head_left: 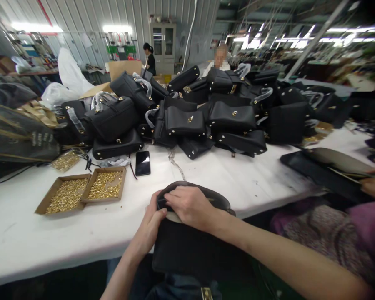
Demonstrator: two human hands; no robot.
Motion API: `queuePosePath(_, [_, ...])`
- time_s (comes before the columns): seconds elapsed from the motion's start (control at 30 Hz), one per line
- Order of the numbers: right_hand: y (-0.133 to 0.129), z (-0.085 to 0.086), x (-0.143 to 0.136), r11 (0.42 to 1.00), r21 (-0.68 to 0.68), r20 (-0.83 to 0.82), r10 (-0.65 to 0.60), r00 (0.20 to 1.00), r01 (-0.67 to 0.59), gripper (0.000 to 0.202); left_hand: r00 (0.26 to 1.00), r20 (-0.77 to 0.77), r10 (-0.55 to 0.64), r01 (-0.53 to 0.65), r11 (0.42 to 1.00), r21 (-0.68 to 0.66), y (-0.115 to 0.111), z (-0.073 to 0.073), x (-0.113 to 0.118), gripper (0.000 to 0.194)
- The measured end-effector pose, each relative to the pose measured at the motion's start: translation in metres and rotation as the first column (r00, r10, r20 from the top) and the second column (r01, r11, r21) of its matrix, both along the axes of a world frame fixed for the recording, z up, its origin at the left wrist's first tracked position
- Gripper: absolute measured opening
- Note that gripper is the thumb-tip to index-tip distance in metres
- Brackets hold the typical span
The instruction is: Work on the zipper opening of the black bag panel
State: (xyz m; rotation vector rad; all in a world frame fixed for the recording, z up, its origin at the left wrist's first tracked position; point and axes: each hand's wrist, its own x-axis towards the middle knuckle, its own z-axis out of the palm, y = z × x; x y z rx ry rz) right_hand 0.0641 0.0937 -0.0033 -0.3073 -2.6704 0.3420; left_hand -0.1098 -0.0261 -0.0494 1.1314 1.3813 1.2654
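Black leather-look bag (184,246), lower centre of the frame, mouth up at the near edge of the white table (106,225). Left hand (150,225) pinches the left end of the mouth, thumb on the near side. Right hand (190,207) has its fingertips in at the opening; can't tell if they grip anything. Should handle light, soft and floppy at the mouth, firmer in the panels. Smooth face probably slips and scuffs; best hold is the rim, near a side seam.
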Motion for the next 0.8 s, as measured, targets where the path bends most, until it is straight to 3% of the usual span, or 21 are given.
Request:
queuePosePath(0.1, [0.003, 0.000, -0.002, 0.992, 0.123, 0.042, 0.038, 0.998, -0.043, 0.020, 0.994, -0.107, -0.021, 0.017, 0.999, -0.035, -0.002, 0.001, -0.003, 0.063])
queuePosePath(0.17, [0.004, -0.001, -0.001, 0.990, 0.127, 0.023, 0.052, 0.998, -0.054, 0.021, 0.987, -0.163, 0.007, -0.012, 0.999, -0.030, -0.002, 0.001, -0.001, 0.062])
queuePosePath(0.33, [0.003, -0.004, 0.001, 0.993, -0.111, -0.093, 0.032, 0.995, -0.042, 0.023, 0.957, -0.253, 0.142, -0.121, 0.988, 0.099, -0.004, 0.000, 0.009, 0.049])
queuePosePath(0.5, [-0.002, -0.004, -0.007, 0.971, -0.240, -0.096, -0.045, 0.994, 0.021, 0.025, 0.960, -0.227, 0.165, -0.152, 0.986, 0.075, -0.005, 0.016, 0.010, 0.045])
queuePosePath(0.67, [-0.001, 0.003, -0.015, 0.961, -0.277, -0.065, -0.044, 0.997, 0.025, 0.023, 0.962, -0.204, 0.184, -0.191, 0.981, -0.016, -0.001, 0.030, 0.006, 0.041])
queuePosePath(0.8, [0.006, 0.002, -0.017, 0.972, -0.237, -0.065, -0.009, 0.998, -0.007, 0.022, 0.945, -0.257, 0.202, -0.215, 0.976, -0.025, 0.001, 0.030, 0.013, 0.040])
